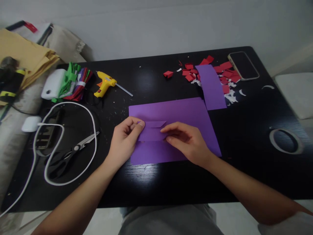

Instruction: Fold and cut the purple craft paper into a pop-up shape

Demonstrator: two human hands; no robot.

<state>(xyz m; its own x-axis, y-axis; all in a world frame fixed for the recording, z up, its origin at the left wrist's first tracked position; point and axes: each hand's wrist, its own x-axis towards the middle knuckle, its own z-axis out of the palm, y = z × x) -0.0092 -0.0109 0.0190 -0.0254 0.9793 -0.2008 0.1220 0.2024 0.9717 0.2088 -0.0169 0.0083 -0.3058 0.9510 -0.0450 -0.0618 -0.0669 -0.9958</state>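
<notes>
A small folded piece of purple paper is held up over a larger purple sheet that lies on the table. A narrow folded flap runs along its upper edge. My left hand pinches the left end of the folded piece, thumb on top. At its right end, my right hand has index finger and thumb closed about the edge, the other fingers curled under. A cut purple strip lies at the sheet's upper right corner, partly over red paper pieces.
On the left of the black table are a yellow glue gun, scissors, a looped white cable and bundled coloured strips. To the right lie a phone, a tape roll and white scraps.
</notes>
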